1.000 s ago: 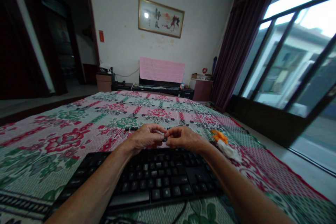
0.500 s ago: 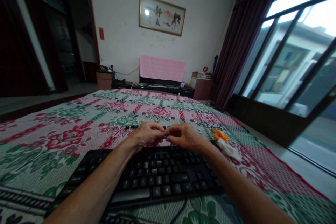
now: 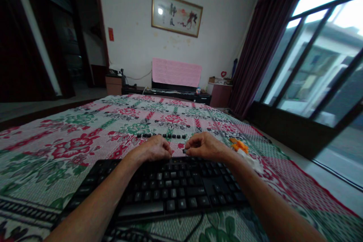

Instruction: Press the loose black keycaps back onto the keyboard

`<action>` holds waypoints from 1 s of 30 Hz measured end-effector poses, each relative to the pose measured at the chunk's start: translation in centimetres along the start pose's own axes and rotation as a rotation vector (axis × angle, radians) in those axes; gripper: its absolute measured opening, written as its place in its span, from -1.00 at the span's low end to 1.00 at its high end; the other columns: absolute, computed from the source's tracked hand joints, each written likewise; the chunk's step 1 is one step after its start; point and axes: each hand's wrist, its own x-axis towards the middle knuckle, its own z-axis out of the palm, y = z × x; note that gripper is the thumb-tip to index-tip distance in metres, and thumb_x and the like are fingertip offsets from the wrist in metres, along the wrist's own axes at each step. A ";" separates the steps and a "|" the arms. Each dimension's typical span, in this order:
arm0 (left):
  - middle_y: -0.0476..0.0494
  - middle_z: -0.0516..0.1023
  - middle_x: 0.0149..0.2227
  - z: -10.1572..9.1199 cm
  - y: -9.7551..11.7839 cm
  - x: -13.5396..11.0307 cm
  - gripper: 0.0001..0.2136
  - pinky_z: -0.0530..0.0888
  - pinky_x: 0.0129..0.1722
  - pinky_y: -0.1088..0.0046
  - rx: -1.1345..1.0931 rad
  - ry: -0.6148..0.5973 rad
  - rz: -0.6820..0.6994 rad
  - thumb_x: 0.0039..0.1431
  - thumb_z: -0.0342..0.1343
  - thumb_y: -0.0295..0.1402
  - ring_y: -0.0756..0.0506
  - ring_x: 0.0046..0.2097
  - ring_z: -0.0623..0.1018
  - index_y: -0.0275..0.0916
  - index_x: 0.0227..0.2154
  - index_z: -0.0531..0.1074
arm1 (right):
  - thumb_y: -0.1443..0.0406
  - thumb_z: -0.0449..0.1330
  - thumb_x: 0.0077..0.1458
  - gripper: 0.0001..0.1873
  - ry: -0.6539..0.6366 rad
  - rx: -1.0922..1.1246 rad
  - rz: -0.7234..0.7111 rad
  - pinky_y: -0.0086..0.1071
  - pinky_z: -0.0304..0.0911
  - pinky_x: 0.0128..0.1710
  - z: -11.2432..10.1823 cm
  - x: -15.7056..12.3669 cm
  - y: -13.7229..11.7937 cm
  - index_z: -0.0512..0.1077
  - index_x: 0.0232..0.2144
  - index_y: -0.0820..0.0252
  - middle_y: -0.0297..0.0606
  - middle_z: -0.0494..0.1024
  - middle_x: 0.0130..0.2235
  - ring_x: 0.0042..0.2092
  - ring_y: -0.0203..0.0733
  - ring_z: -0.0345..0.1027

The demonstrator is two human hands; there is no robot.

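Note:
A black keyboard (image 3: 184, 192) lies on the patterned cover, partly hidden under both forearms. At its far edge, my left hand (image 3: 155, 147) is closed with fingertips pointing down; what they hold, if anything, is hidden. My right hand (image 3: 205, 146) pinches a small dark keycap (image 3: 185, 151) between thumb and finger, just beyond the keyboard. Past the hands, a row of several black keycaps (image 3: 169, 136) sits on the cover, and my left hand hides part of that row.
The flowered cover (image 3: 107, 147) spreads out around the keyboard. Right of my right hand lie an orange cloth-like item (image 3: 239, 145) and a crumpled white tissue (image 3: 252, 162). A black cable (image 3: 194, 228) runs from the keyboard's near side. A low cabinet (image 3: 202, 99) stands beyond.
My hands have moved apart: the left came down toward the keyboard's far edge, and the right shifted slightly right with the keycap. More of the keycap row now shows between them.

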 end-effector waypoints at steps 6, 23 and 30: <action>0.04 0.35 -0.67 0.0 0.0 0.0 -0.80 0.16 -0.62 0.61 0.025 0.011 -0.005 -0.33 0.00 -0.31 0.07 -0.59 0.28 -0.29 -0.61 0.45 | 0.30 0.13 -0.24 -0.81 -0.069 -0.004 -0.010 -0.54 0.04 -0.57 0.9 0.2 0.3 0.44 -0.48 0.25 -0.34 0.42 -0.52 -0.50 -0.38 0.19; 0.05 0.34 -0.69 0.3 -0.2 0.2 -0.81 0.16 -0.63 0.62 0.008 0.032 -0.022 -0.35 0.00 -0.35 0.06 -0.59 0.29 -0.28 -0.61 0.45 | 0.31 0.10 -0.24 -0.80 -0.105 -0.021 0.024 -0.56 0.00 -0.61 1.4 0.3 0.1 0.44 -0.50 0.29 -0.36 0.39 -0.56 -0.54 -0.42 0.14; 0.06 0.31 -0.71 0.1 0.2 -0.1 -0.83 0.15 -0.63 0.62 0.036 0.049 0.006 -0.34 -0.02 -0.36 0.07 -0.60 0.27 -0.28 -0.65 0.44 | 0.31 0.10 -0.24 -0.81 -0.100 -0.002 0.018 -0.54 0.02 -0.61 1.6 0.4 0.2 0.44 -0.49 0.26 -0.33 0.42 -0.54 -0.54 -0.40 0.17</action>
